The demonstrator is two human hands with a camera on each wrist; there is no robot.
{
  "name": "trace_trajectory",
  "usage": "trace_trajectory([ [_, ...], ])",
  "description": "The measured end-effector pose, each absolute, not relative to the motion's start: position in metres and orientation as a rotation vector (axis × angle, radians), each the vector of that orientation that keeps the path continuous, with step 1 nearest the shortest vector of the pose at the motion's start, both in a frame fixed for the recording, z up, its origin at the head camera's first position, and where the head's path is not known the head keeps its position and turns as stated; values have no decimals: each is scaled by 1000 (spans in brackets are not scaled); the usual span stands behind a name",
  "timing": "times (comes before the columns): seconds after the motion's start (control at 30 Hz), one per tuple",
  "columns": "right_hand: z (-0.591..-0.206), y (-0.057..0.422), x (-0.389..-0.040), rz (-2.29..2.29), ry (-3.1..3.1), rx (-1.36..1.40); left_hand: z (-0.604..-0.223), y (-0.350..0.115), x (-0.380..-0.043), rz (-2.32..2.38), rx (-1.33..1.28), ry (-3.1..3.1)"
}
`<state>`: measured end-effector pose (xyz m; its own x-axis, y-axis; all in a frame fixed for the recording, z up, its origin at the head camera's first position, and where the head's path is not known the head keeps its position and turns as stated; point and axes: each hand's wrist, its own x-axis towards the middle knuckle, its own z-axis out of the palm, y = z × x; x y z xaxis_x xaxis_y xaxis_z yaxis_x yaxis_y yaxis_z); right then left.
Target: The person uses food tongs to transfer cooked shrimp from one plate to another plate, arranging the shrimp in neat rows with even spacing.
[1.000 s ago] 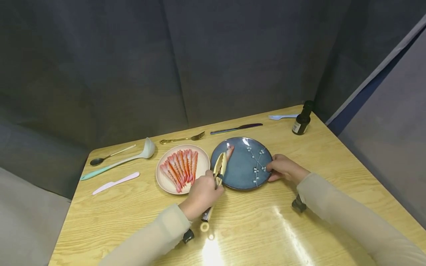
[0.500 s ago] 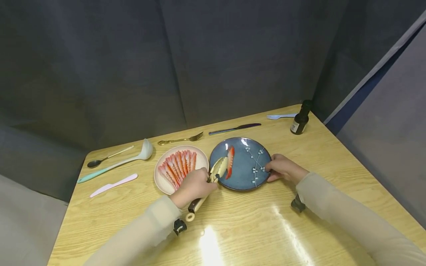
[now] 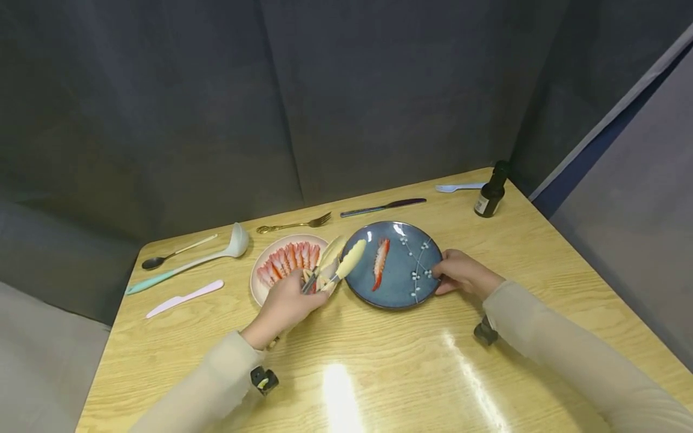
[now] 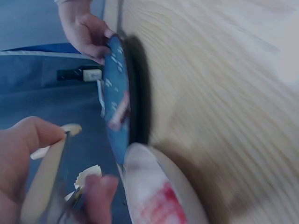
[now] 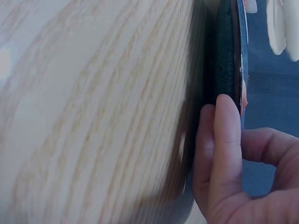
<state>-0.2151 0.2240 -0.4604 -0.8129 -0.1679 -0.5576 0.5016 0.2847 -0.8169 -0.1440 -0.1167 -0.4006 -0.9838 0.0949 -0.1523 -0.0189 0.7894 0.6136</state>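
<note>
My left hand (image 3: 287,304) grips a pair of cream-tipped tongs (image 3: 352,258), held above the right side of the pale pink plate (image 3: 258,291). The tong tips stand apart with nothing between them. On that plate several red-and-white shrimp (image 3: 289,261) lie in a fan, partly hidden by the hand. A single shrimp (image 3: 381,264) lies on the left half of the blue plate (image 3: 397,294) with its white blossom pattern. At the blue plate's right rim, my right hand (image 3: 460,273) pinches the edge, thumb above and fingers (image 5: 226,144) beneath in the right wrist view.
Leftward lie a black-bowled spoon (image 3: 154,263), a ladle (image 3: 236,242) and a pink knife (image 3: 184,299). Along the back edge are a gold fork (image 3: 295,225), a dark knife (image 3: 383,207) and a light blue fork (image 3: 457,187). A dark bottle (image 3: 489,192) stands at the back right.
The tongs have let go of the shrimp, which now lies on the blue plate. My left hand has drawn back leftward with the tongs spread. The right hand stays at the rim.
</note>
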Motion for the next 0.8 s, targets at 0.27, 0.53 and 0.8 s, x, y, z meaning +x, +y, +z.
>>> trace_trajectory([
  [0.27, -459, 223, -217, -1572, 1988, 276, -419, -148, -120, 787, 127, 3042],
  [0.53, -457, 224, -215, -1581, 1998, 304, -424, -146, -116, 619, 137, 3131],
  [0.8, -455, 222, -212, -1578, 1993, 289, -420, -142, -115, 478, 68, 3155],
])
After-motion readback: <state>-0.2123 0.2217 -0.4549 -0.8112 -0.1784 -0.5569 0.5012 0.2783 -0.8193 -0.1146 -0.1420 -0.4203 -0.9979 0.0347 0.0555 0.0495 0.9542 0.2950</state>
